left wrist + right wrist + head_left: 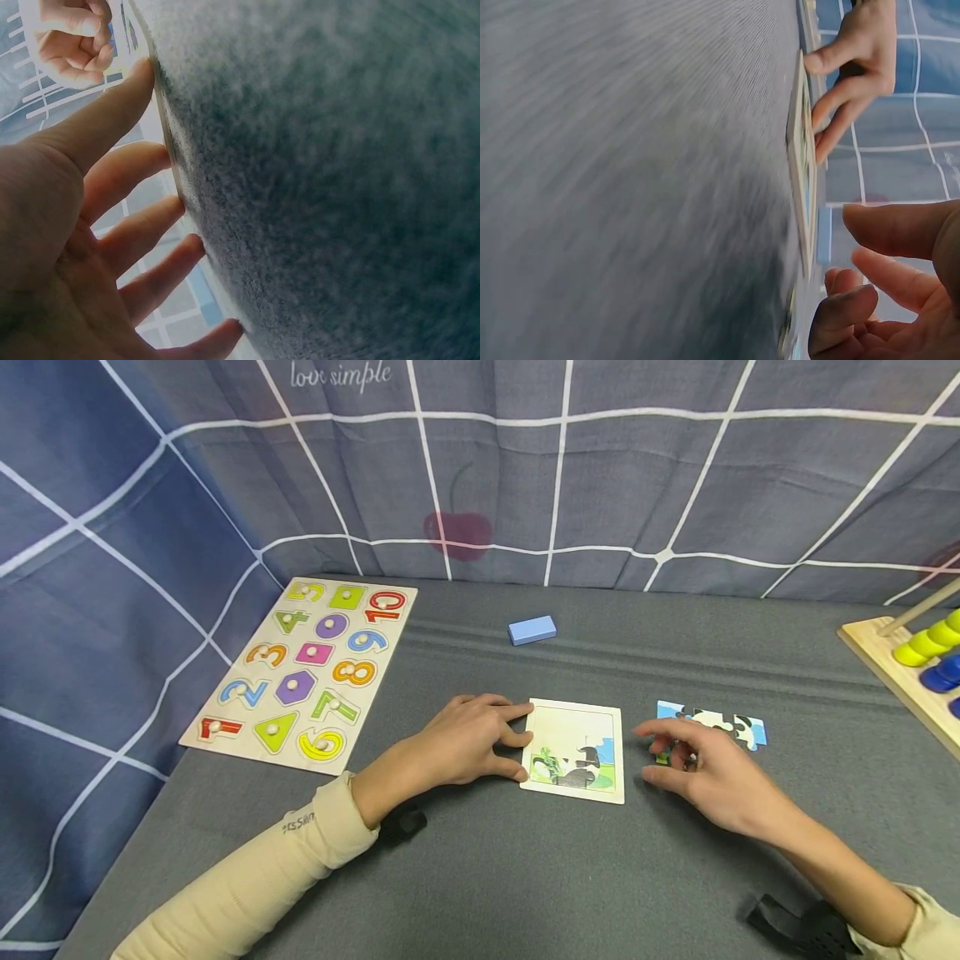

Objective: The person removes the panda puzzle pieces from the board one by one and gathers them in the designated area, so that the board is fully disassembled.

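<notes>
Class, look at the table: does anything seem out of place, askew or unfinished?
The puzzle tray is mostly bare, with pieces only along its bottom edge. The loose pieces lie outside it, under the right hand.

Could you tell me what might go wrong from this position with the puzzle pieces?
The right hand reaches over the loose puzzle pieces; curled fingers may scatter the joined ones. The left hand only touches the puzzle board's edge, so pressing a piece in could slide the board on the grey cloth.
</notes>
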`<state>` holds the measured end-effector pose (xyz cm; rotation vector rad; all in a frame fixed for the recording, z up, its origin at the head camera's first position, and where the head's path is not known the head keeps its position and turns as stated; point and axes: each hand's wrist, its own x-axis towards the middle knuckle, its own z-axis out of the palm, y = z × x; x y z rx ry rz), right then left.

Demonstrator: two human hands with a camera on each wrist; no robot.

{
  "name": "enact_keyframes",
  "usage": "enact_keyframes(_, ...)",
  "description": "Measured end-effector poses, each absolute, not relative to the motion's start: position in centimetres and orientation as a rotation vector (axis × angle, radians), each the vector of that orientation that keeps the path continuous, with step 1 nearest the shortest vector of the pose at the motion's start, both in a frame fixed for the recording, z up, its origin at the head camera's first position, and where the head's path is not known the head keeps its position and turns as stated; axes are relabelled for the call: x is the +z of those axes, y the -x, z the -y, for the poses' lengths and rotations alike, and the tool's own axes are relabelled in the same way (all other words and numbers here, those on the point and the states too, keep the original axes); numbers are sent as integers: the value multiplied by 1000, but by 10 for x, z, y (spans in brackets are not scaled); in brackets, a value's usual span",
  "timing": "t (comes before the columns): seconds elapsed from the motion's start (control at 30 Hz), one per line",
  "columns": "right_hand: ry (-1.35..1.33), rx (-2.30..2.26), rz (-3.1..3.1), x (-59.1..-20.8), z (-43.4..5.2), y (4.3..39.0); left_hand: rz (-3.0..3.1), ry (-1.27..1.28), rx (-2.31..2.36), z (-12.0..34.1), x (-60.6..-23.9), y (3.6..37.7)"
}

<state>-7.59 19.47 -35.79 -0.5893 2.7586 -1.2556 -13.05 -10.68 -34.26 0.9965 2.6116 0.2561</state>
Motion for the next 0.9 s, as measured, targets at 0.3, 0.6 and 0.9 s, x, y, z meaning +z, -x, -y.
enact_keyframes(0.3,617,-1259,-2664,-356,-161,81,-2607,-992,239,106,-344,131)
enact_keyframes(0.6,608,-1056,-2710,-356,-146,86,-2605,-990,244,106,-344,131)
enact_keyframes(0.9,583,-1010,-2735,-355,-144,89,-2612,-998,247,107,-344,131)
